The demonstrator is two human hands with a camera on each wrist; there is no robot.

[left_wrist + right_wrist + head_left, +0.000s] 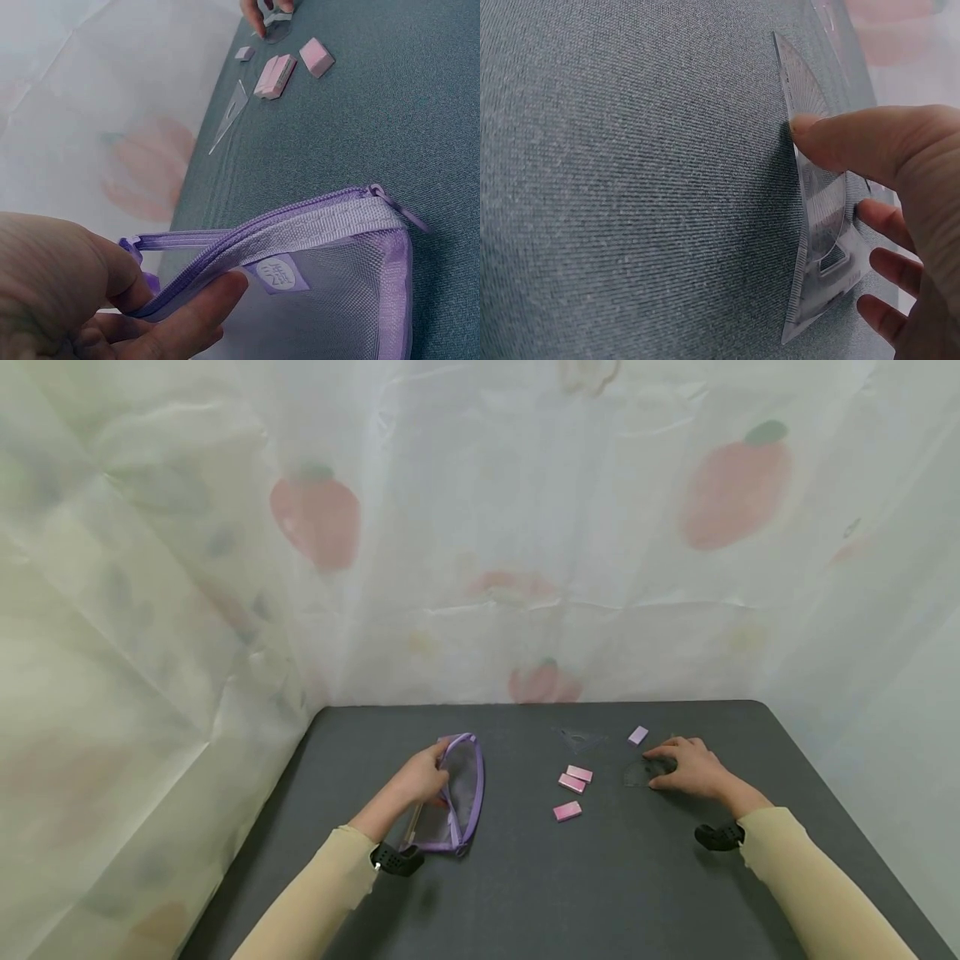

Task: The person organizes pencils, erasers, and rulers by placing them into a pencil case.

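Two hands worked on the bench (525, 893). The left hand (420, 779) pinched the pouch's (459, 797) zipper edge; that soft, light mesh looked floppy, so its stiffer zipper tape seemed the best hold. Right of the pouch lay three pink erasers (573, 785), with a paler one (638, 735) farther right and back. Farthest right of the pouch, the right hand (690, 767) curled its grip on a clear protractor (821, 225), thin, slick and flat, likely best lifted by its edge.
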